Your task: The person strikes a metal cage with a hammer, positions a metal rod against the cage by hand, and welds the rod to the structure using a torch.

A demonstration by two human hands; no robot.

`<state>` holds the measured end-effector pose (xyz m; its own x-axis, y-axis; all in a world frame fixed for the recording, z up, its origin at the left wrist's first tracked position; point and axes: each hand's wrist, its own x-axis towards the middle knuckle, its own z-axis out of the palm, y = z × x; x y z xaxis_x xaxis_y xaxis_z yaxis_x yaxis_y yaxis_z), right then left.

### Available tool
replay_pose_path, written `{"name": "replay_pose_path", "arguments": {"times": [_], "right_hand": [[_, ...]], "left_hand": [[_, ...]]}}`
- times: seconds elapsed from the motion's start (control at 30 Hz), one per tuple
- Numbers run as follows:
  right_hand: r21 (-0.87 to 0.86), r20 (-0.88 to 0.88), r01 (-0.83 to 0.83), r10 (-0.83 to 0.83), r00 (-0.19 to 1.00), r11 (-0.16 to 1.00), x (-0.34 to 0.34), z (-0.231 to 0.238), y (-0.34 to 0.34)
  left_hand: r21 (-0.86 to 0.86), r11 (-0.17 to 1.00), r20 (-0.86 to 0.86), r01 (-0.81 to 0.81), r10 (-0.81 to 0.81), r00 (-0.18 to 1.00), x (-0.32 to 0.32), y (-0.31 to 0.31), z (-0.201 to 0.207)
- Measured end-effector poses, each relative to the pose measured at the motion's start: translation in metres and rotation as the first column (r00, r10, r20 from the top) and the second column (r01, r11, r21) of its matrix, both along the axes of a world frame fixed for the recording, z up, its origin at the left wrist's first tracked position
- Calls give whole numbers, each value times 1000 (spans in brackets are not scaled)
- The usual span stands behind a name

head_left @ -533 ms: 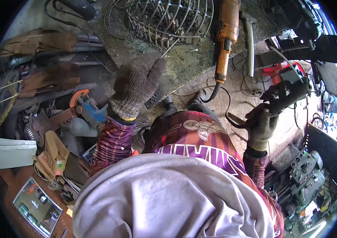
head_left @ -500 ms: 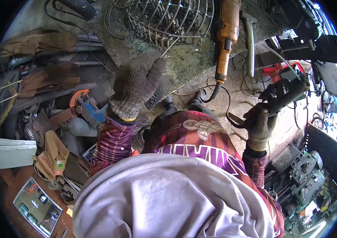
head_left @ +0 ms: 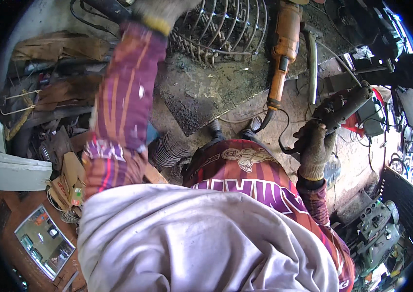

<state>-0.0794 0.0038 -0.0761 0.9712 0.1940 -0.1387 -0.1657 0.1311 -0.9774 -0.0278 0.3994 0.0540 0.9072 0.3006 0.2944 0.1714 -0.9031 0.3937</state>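
Note:
My left hand, in a grey knit glove with a yellow cuff, is stretched out to the far edge of the view, beside a round cage of bent metal rods. Its fingers are smeared and partly cut off, so whether they grip anything cannot be made out. Off to the right, my gloved right hand is closed around a dark welding electrode holder. From the holder's far end a thin welding electrode slants up and to the left. The cage rests on a dirty metal bench.
An orange power grinder lies on the bench, its cord hanging over the near edge. Beside it is a hammer with a pale handle. Coiled wire sits below. Cardboard is at left, a machine at lower right.
My left hand has swung up and away from the bench's near left corner to beside the cage. The right hand still holds the electrode holder, and the view has shifted slightly.

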Motion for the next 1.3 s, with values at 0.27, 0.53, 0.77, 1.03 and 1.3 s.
{"name": "replay_pose_path", "arguments": {"times": [0.27, 0.53, 0.77, 1.03, 1.3], "right_hand": [[-6, -60, 7, -7, 998, 1000, -6, 1, -14], [-32, -168, 128, -131, 977, 991, -13, -5, -32], [17, -159, 101, -97, 982, 995, -7, -5, -35], [13, -130, 141, -138, 982, 990, -9, -7, -37], [81, -131, 151, -140, 981, 985, -15, -16, -45]], "left_hand": [[150, 949, -483, 278, -175, 858, 141, 81, -66], [82, 951, -589, 297, -194, 784, 146, 97, -73], [94, 921, -510, 378, -281, 813, 154, 102, -94], [83, 926, -590, 368, -252, 767, 155, 98, -87], [103, 935, -641, 338, -197, 741, 136, 109, -90]]}}
